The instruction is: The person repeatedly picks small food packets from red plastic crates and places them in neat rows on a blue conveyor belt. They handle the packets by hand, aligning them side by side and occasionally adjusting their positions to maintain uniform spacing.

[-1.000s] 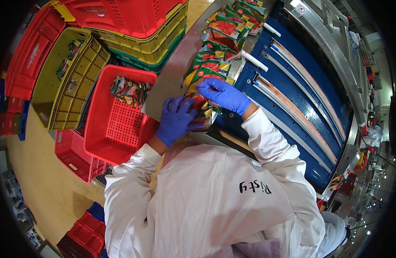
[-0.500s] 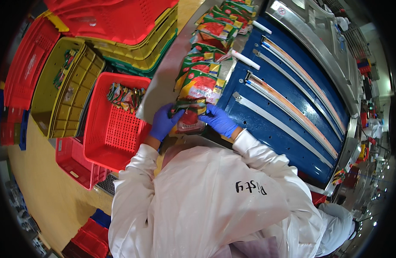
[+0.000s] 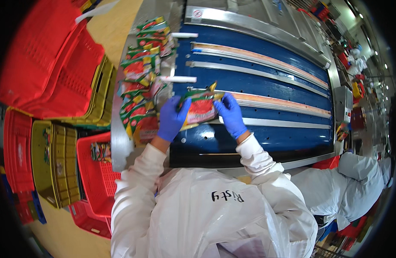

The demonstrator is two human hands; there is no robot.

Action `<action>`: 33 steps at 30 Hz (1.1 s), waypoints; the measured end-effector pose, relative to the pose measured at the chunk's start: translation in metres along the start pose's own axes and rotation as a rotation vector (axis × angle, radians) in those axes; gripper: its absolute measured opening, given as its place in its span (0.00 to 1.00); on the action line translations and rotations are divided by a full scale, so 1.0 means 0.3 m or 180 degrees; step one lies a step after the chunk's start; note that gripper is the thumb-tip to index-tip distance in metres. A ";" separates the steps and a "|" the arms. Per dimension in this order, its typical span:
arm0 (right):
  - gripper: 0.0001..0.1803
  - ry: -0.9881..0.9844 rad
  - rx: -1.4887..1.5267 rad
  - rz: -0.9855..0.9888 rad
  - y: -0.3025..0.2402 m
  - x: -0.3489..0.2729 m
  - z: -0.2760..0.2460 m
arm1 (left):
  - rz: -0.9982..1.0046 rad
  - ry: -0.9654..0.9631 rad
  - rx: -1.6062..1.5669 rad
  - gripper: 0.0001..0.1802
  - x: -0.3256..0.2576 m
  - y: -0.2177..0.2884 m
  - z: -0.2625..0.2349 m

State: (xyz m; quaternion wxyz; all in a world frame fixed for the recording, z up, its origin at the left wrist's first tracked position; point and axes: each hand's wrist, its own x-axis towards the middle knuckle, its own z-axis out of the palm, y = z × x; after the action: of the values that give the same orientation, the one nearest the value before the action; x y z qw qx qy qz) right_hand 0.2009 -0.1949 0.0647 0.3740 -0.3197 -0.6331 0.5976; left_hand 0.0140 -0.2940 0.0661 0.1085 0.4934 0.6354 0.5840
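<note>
- My left hand (image 3: 171, 119) and right hand (image 3: 230, 114), both in blue gloves, hold one red-and-green sachet (image 3: 201, 108) between them, just above the blue conveyor (image 3: 271, 86).
- Left fingers (image 3: 180, 107): closed on the sachet's left edge, thumb in front, the rest behind.
- Right fingers (image 3: 223, 103): pinched on its right edge near the top corner.
- The sachet is lifted and faces me, roughly upright, slightly tilted; it touches nothing but my gloves.
- Done so far, as I judge it: a few sachets already lie in the red crate (image 3: 101, 172) at near left, by my left elbow.
- Left to do: a long heap of like sachets (image 3: 140, 81) covers the steel table (image 3: 118, 146) left of the conveyor, running from near to far; most of the work appears to remain.
- White bars (image 3: 178, 79) reach from the heap onto the conveyor.
- Stacked red crates (image 3: 47, 69) and yellow crates (image 3: 62, 167) stand at far and middle left.
- Another person in a white coat (image 3: 357, 189) works at near right, apart from my hands.
</note>
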 end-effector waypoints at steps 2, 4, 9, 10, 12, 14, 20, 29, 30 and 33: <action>0.21 0.0266 -0.0007 -0.0277 -0.090 0.121 -0.094 | 0.0234 0.0231 -0.0205 0.13 0.165 0.025 0.156; 0.23 0.0281 0.0105 -0.0396 -0.106 0.233 -0.181 | 0.0836 0.0677 -0.0194 0.13 0.301 -0.005 0.294; 0.26 0.0294 -0.0518 -0.0142 0.247 0.471 -0.362 | 0.0267 0.0420 0.0436 0.22 0.406 -0.138 0.472; 0.28 0.0256 -0.0666 -0.0062 0.310 0.484 -0.385 | 0.0389 0.0554 0.0472 0.28 0.385 -0.137 0.455; 0.30 0.0107 -0.0919 0.0044 0.401 0.481 -0.391 | 0.0950 0.0814 0.0752 0.43 0.339 -0.107 0.341; 0.33 0.0186 0.0159 0.0115 0.364 0.438 -0.352 | 0.0902 0.1154 0.1562 0.48 0.236 -0.034 0.118; 0.31 0.0927 -0.0785 -0.0412 0.269 0.352 -0.325 | -0.0772 0.2725 0.0558 0.50 -0.115 -0.262 -0.425; 0.19 0.0310 -0.0988 -0.0842 0.159 0.229 -0.172 | -0.1226 0.1748 0.1418 0.22 -0.058 -0.367 -0.306; 0.15 0.0124 -0.1679 -0.1241 0.103 0.226 -0.113 | -0.1046 0.1694 0.1665 0.17 -0.055 -0.357 -0.277; 0.23 -0.0804 -0.1996 -0.2080 -0.014 0.265 0.147 | -0.0753 0.1079 0.1815 0.13 -0.092 -0.353 -0.284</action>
State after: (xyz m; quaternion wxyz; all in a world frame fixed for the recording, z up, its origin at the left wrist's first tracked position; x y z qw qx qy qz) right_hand 0.1225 -0.1504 0.0759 0.3480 -0.1261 -0.8911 0.2627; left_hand -0.0862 -0.3510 -0.0108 -0.0737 0.3228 0.8347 0.4400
